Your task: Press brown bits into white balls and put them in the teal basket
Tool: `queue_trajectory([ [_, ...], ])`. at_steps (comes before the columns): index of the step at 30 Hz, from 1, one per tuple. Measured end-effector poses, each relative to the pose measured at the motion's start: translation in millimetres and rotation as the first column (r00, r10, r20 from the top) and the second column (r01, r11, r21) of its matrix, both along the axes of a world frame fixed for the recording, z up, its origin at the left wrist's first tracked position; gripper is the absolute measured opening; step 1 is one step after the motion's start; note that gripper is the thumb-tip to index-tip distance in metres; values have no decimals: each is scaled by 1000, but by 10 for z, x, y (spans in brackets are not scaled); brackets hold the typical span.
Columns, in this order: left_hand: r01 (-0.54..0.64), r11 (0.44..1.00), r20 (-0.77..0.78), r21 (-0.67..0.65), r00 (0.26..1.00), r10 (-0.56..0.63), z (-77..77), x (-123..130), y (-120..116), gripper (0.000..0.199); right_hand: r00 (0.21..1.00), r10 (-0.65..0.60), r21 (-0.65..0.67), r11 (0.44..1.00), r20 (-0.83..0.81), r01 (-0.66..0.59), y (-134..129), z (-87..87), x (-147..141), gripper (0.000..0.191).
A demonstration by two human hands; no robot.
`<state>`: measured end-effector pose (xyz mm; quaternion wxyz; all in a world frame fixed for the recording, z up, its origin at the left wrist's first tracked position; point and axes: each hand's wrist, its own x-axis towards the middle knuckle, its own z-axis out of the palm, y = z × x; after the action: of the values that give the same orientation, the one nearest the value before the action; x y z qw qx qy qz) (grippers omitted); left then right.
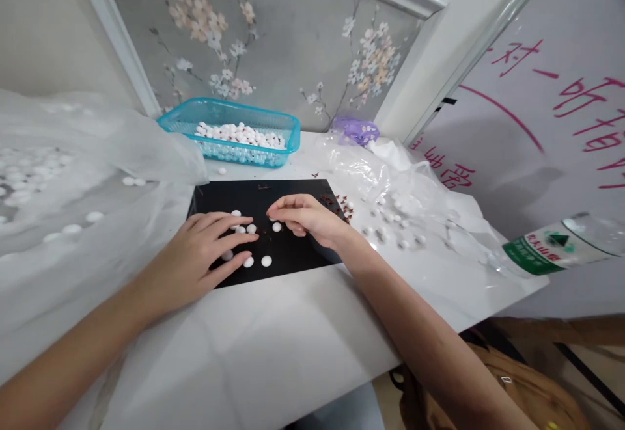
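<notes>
A black board (pixel 293 251) lies on the white table, with several small white round pieces (pixel 266 261) on it. My left hand (pixel 202 251) rests over the board's left part, fingers spread, its fingertips among the white pieces. Over the middle of the board, my right hand (pixel 307 218) has thumb and forefinger pinched together near a white piece (pixel 277 227); what they hold is too small to make out. Small brown pieces (pixel 336 205) are scattered at the board's right edge, and a few more lie near its top.
Behind the board stands a blue basket (pixel 291 137) of white pieces. A clear plastic bag (pixel 405 202) and a purple packet (pixel 359 131) lie at the right, near a bottle (pixel 556 244). At the left is a translucent bag (pixel 97 150) with white pieces.
</notes>
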<state>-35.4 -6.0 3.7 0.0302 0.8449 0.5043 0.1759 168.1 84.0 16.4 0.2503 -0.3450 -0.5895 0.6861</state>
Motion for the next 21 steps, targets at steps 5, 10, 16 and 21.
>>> queue_trajectory([
  [5, -13, 999, 93, 35, 996, 10, 3, -14, 24, 24, 1000, -11, -3, 1000, 4, 11, 6, 0, 1, 20],
  [10, -31, 996, 152, 79, 988, 19, 2, -10, 34, 21, 1000, -30, -5, 1000, -2, 30, 17, 6, 8, 20],
  [16, -134, 989, 245, -56, 959, 143, -21, -15, 11, 20, 999, -38, -8, 999, -7, 38, 39, -8, 17, 21],
  [21, -133, 985, 261, -106, 953, 157, -1, 9, -8, 24, 999, -40, -13, 999, -8, 40, 35, 6, 20, 20],
])
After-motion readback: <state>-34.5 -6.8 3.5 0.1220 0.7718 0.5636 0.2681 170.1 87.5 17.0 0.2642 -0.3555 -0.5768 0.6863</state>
